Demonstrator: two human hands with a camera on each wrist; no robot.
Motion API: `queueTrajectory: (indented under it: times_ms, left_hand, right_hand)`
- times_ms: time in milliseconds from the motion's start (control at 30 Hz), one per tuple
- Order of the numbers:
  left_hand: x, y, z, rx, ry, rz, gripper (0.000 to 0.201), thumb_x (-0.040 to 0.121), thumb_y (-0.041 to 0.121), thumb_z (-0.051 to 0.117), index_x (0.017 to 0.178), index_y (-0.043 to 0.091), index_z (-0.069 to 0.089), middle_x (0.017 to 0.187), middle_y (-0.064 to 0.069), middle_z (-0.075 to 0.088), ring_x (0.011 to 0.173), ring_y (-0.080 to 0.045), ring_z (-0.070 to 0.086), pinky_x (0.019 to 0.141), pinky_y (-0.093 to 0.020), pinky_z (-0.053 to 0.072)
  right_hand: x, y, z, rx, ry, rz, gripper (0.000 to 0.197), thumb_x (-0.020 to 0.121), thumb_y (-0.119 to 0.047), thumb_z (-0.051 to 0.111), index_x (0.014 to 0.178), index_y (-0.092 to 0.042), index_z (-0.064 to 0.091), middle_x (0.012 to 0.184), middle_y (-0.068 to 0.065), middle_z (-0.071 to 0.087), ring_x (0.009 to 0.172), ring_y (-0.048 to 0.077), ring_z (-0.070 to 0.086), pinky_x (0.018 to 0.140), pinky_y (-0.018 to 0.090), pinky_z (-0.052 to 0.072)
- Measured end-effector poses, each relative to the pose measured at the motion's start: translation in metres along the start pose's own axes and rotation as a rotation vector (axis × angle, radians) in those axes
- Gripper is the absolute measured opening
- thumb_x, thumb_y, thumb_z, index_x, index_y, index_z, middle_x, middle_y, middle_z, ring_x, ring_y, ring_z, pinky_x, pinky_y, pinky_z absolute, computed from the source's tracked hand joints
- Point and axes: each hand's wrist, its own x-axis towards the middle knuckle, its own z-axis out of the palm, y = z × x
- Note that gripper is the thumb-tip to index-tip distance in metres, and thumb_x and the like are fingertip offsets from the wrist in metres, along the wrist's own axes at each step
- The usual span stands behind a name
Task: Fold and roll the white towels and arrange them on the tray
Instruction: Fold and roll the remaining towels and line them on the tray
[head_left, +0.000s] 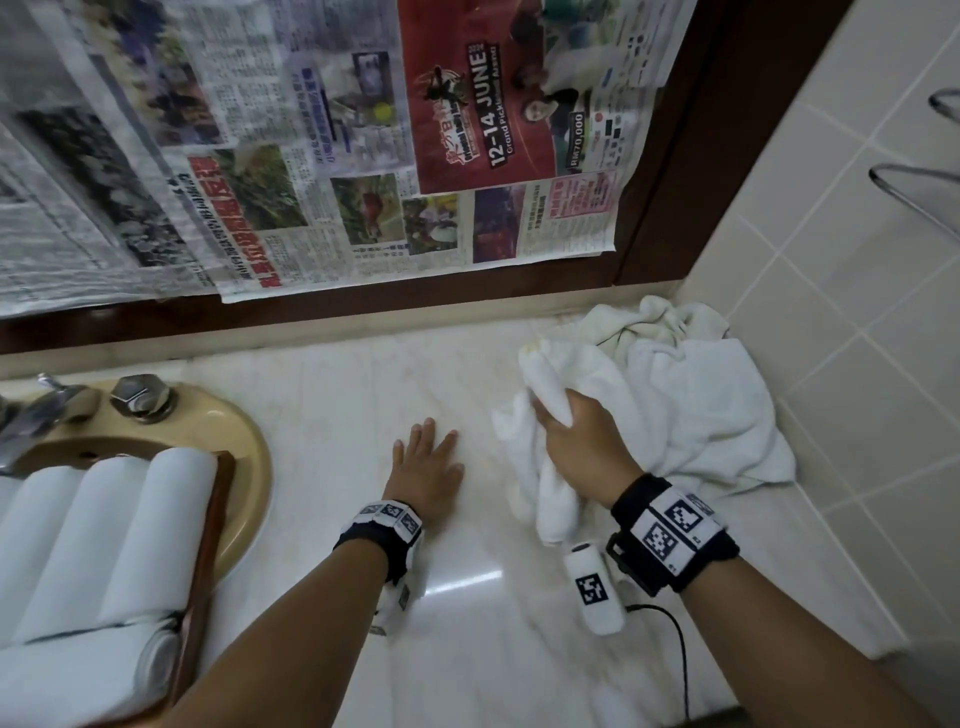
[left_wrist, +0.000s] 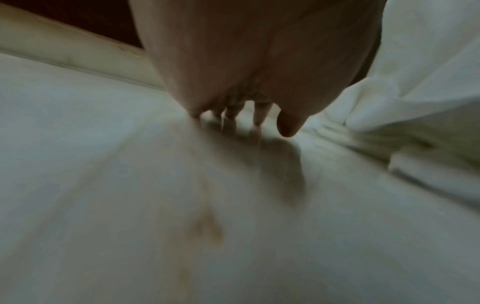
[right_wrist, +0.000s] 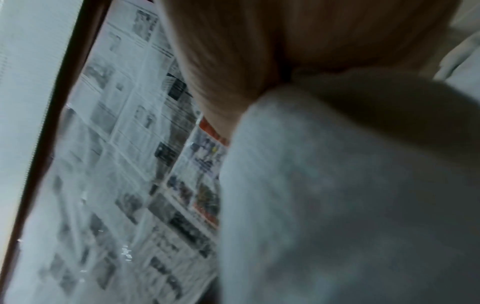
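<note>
Right hand (head_left: 582, 441) closed in a fist round a bunched white towel (head_left: 550, 395); grip holding cloth, one twisted end standing up past the knuckles toward the wall, the other end hanging below the wrist down to the surface (head_left: 467, 649). In the right wrist view the towel (right_wrist: 350, 195) fills the frame just under the palm; fingers hidden by cloth. Beyond the grip, toward the tiled corner, a loose heap of white towels (head_left: 701, 405) lies crumpled on the surface, touching the held one. Left hand (head_left: 428, 462) lies flat beside the grip, palm down on the pale marble, fingers straight and spread, holding nothing; grip wide. Left wrist view shows its fingertips (left_wrist: 261, 115) on the surface, cloth just beside the thumb. Well away from the grip, past the left hand, a wooden tray (head_left: 208, 545) sits over the beige sink (head_left: 249, 441) with rolled white towels (head_left: 140, 530) lined side by side on it. Newspaper sheets (head_left: 311, 156) cover the wall behind. Tap (head_left: 47, 410) at the sink's far rim.
</note>
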Motion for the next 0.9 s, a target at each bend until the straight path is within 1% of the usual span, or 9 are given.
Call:
queueTrajectory:
  times_ms: [67, 133, 200, 333, 433, 500, 567, 700, 900]
  left_hand:
    - [-0.014, -0.005, -0.025, -0.373, 0.017, -0.060, 0.049, 0.108, 0.044, 0.029, 0.142, 0.016, 0.050, 0.155, -0.013, 0.039, 0.145, -0.031, 0.034, 0.120, -0.044, 0.022]
    - [-0.038, -0.014, -0.054, -0.768, 0.193, -0.119, 0.056, 0.103, 0.057, 0.028, 0.120, 0.021, 0.068, 0.128, -0.008, 0.066, 0.124, -0.026, 0.058, 0.108, -0.040, 0.040]
    - [-0.071, -0.028, -0.085, -0.895, 0.393, -0.147, 0.054, 0.106, 0.054, 0.029, 0.108, 0.020, 0.070, 0.113, -0.003, 0.070, 0.110, -0.019, 0.063, 0.096, -0.036, 0.044]
    - [-0.135, -0.063, -0.129, -0.857, 0.563, -0.086, 0.048, 0.107, 0.051, 0.031, 0.096, 0.025, 0.070, 0.100, 0.007, 0.073, 0.098, -0.011, 0.066, 0.086, -0.036, 0.049]
    - [-0.177, -0.076, -0.141, -0.761, 0.694, 0.013, 0.030, 0.103, 0.043, 0.046, 0.092, 0.025, 0.067, 0.089, 0.010, 0.069, 0.085, -0.007, 0.063, 0.077, -0.027, 0.048]
    - [-0.197, -0.077, -0.137, -0.656, 0.695, 0.093, 0.014, 0.099, 0.034, 0.059, 0.088, 0.026, 0.063, 0.084, 0.011, 0.065, 0.080, -0.007, 0.059, 0.069, -0.023, 0.046]
    - [-0.209, -0.077, -0.123, -0.529, 0.575, 0.164, 0.010, 0.094, 0.039, 0.065, 0.092, 0.029, 0.061, 0.088, 0.013, 0.063, 0.084, -0.007, 0.059, 0.069, -0.024, 0.047]
    - [-0.215, -0.078, -0.084, -0.478, 0.343, 0.157, 0.036, 0.082, 0.052, 0.075, 0.106, 0.034, 0.055, 0.099, 0.016, 0.061, 0.091, -0.001, 0.058, 0.075, -0.023, 0.049]
    - [-0.213, -0.076, -0.068, -0.647, 0.454, 0.152, 0.053, 0.078, 0.042, 0.082, 0.120, 0.034, 0.052, 0.108, 0.019, 0.061, 0.095, -0.005, 0.061, 0.080, -0.032, 0.055]
  right_hand:
    - [-0.015, -0.033, 0.011, 0.102, -0.022, -0.066, 0.022, 0.101, -0.030, 0.054, 0.098, -0.011, 0.065, 0.089, 0.007, 0.070, 0.081, 0.022, 0.067, 0.068, 0.033, 0.056]
    - [-0.032, -0.064, 0.024, 0.181, -0.055, -0.112, 0.023, 0.101, -0.031, 0.054, 0.102, -0.012, 0.068, 0.097, 0.010, 0.073, 0.091, 0.024, 0.068, 0.083, 0.041, 0.056]
    - [-0.049, -0.091, 0.041, 0.273, -0.115, -0.133, 0.022, 0.101, -0.031, 0.055, 0.099, -0.014, 0.069, 0.094, 0.007, 0.073, 0.087, 0.023, 0.068, 0.081, 0.038, 0.055]
    - [-0.076, -0.123, 0.088, 0.373, -0.202, -0.141, 0.023, 0.101, -0.033, 0.055, 0.097, -0.014, 0.066, 0.082, -0.001, 0.065, 0.077, 0.013, 0.063, 0.071, 0.029, 0.050]
    - [-0.084, -0.120, 0.124, 0.329, -0.234, -0.027, 0.026, 0.096, -0.040, 0.060, 0.111, -0.019, 0.055, 0.097, -0.005, 0.066, 0.088, 0.012, 0.066, 0.076, 0.029, 0.053]
    - [-0.086, -0.110, 0.145, 0.369, -0.320, 0.128, 0.043, 0.092, -0.044, 0.064, 0.121, -0.020, 0.043, 0.111, -0.002, 0.062, 0.098, 0.015, 0.065, 0.082, 0.036, 0.054]
    - [-0.087, -0.100, 0.160, 0.493, -0.369, 0.253, 0.049, 0.088, -0.035, 0.064, 0.126, -0.016, 0.040, 0.114, 0.004, 0.058, 0.097, 0.019, 0.062, 0.077, 0.040, 0.051]
    - [-0.092, -0.095, 0.170, 0.608, -0.352, 0.298, 0.047, 0.082, 0.004, 0.045, 0.125, -0.012, 0.053, 0.111, 0.019, 0.064, 0.096, 0.034, 0.064, 0.071, 0.041, 0.054]
    - [-0.093, -0.088, 0.155, 0.643, -0.246, 0.217, 0.049, 0.085, 0.011, 0.061, 0.125, -0.018, 0.059, 0.127, 0.020, 0.063, 0.109, 0.034, 0.068, 0.099, 0.049, 0.053]
